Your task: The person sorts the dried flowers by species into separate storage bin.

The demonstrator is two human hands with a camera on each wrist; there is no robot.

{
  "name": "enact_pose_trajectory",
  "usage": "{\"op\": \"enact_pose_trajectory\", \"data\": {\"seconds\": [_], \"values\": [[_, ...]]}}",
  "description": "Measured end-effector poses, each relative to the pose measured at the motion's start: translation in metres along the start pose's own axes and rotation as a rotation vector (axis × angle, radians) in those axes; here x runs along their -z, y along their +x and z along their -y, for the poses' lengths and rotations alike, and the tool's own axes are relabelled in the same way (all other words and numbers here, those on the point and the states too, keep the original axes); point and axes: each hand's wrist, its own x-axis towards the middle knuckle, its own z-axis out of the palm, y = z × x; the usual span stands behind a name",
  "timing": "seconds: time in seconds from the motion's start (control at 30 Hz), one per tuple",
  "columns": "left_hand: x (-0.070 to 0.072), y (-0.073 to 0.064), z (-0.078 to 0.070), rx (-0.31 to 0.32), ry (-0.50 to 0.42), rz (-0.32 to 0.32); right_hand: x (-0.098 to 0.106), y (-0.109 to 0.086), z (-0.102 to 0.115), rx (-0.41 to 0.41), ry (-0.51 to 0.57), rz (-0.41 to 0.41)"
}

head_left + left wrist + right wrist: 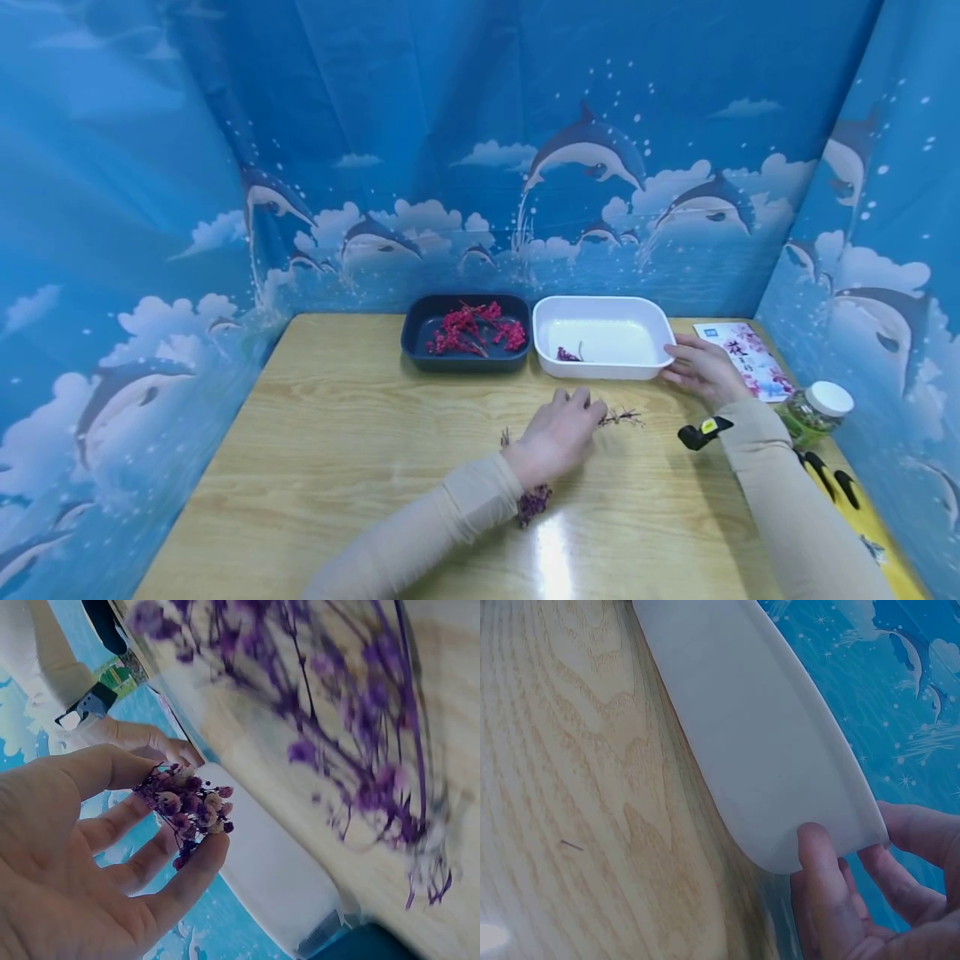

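Note:
My left hand (558,433) is over the table in front of the white tray (600,372), pinching a small sprig of purple dried flowers (187,806) between thumb and fingers. Thin stems (621,417) stick out to the right of that hand in the head view. Below its wrist lies a bunch of purple dried flowers (533,505), seen large and blurred in the left wrist view. My right hand (701,367) grips the right end of the white tray, thumb against the outer wall in the right wrist view. Inside that tray is a little purple sprig (567,355).
A dark tray (416,354) with red dried flowers (480,327) stands left of the white one. To the right are a printed card (757,367), a jar with a white lid (828,399) and yellow-black gloves (862,517). A dolphin-print curtain (450,125) surrounds the table.

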Motion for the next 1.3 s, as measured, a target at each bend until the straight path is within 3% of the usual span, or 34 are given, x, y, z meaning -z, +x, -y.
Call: {"op": "enact_pose_trajectory", "data": {"seconds": [0.43,0.77,0.97,1.3], "values": [[0.023,0.019,0.022,-0.025,0.007,-0.118,0.002,0.0,-0.001,0.008,0.009,0.01],[0.043,0.04,0.035,-0.063,0.067,-0.243,0.003,0.003,-0.002,0.003,0.023,0.01],[0.052,0.056,0.043,-0.038,0.066,-0.227,0.005,0.006,-0.003,0.005,0.024,0.004],[0.055,0.08,0.056,-0.026,0.064,-0.218,0.002,0.004,-0.002,0.012,0.018,0.003]]}}
